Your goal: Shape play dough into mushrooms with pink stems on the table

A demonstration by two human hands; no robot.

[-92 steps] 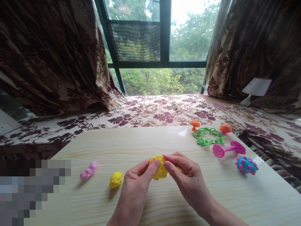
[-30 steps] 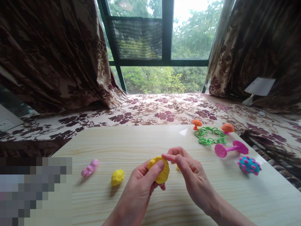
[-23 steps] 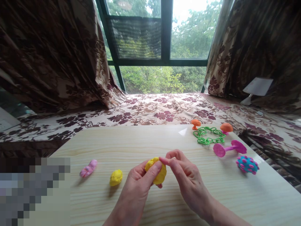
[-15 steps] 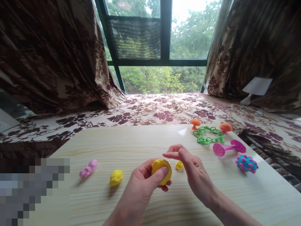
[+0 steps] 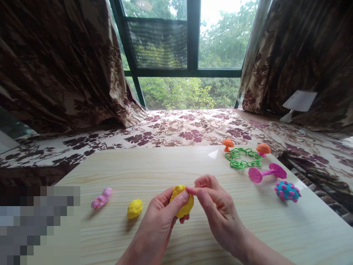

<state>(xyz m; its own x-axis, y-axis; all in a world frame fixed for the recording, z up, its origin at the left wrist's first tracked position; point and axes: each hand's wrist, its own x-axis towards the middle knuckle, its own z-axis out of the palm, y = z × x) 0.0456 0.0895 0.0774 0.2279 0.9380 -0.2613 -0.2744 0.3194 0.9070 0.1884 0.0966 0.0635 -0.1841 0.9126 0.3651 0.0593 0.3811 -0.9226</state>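
Head view: left hand nearly closed, thumb over a flattened yellow clay piece held up above the desk; right hand loosely curled, index fingertip at the upper rim, whether pinching could not be told. Looked like rim shaping in hand; further pressing called for light fingertip contact and steady left-hand support.

A home window nook: 2 floral curtains, matching spread, white lamp.
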